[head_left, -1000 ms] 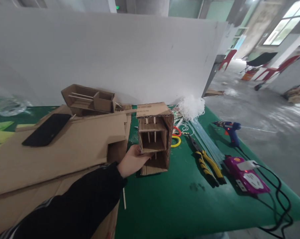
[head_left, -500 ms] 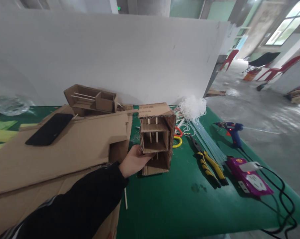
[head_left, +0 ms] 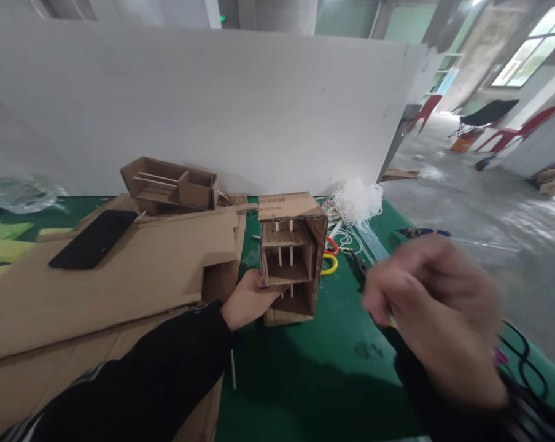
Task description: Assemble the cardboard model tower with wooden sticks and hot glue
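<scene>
My left hand (head_left: 252, 301) grips a cardboard box (head_left: 318, 264) low on its left side, fingers inside the opening. The box stands upright on the green table, open toward me. Shelves divide it into compartments, and thin pale sticks run through them. My right hand (head_left: 431, 307) is in the air to the right of the box, apart from it and blurred by motion. Its fingers look curled closed; anything in them is hidden. It covers most of the pliers (head_left: 358, 263) and the purple power strip (head_left: 500, 356). Scissors (head_left: 329, 264) with red and yellow handles lie behind the box.
Cardboard sheets (head_left: 167, 258) and a black phone (head_left: 93, 239) lie on the left. Another cardboard box (head_left: 199, 187) sits behind them. White string (head_left: 358, 199), clear glue sticks (head_left: 374, 245) and a partly covered glue gun (head_left: 415, 232) are on the right. A white panel (head_left: 190, 104) stands behind.
My right hand has come into view from the right, above the pliers and power strip. My left hand and the cardboard box have stayed in place.
</scene>
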Tool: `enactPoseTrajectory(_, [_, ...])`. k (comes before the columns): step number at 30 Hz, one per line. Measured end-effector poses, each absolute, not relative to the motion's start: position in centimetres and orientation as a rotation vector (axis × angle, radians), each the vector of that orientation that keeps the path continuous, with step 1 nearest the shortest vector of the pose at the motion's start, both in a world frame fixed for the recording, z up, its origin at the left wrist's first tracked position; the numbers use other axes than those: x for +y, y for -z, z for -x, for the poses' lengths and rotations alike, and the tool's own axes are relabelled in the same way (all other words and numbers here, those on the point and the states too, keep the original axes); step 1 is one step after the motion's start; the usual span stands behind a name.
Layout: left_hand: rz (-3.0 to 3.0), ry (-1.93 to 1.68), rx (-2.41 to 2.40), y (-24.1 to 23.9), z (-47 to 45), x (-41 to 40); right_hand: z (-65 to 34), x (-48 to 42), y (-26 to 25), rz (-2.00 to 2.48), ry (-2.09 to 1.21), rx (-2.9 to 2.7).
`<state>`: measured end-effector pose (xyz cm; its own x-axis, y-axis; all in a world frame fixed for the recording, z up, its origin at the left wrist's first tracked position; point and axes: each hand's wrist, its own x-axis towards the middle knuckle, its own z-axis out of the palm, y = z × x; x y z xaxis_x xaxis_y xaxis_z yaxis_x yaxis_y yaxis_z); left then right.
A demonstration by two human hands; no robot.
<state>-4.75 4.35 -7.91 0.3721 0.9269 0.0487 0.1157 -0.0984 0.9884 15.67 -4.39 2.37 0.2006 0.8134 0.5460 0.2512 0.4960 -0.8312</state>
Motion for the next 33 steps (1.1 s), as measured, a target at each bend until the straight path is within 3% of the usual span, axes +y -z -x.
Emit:
enactPoseTrajectory(6, [-1.508,-0.89,0.939,7.7,4.7,4.3,-16.2,1.7,3.0,1.085,-0.533,-1.32])
enactPoseTrajectory(11, [-1.574,-0.948,0.913,7.9,4.8,4.5,-15.4,1.9,6.3,0.952,-0.869,-1.599])
enactPoseTrajectory(21, [-1.58,-0.941,0.915,7.5,4.7,4.4,-15.1,2.1,6.8,0.837,-1.044,-1.617])
enactPoseTrajectory(33, [-1.667,-0.887,0.912,7.9,5.1,4.6,-15.3,2.3,7.4,0.826,-1.028,-1.617])
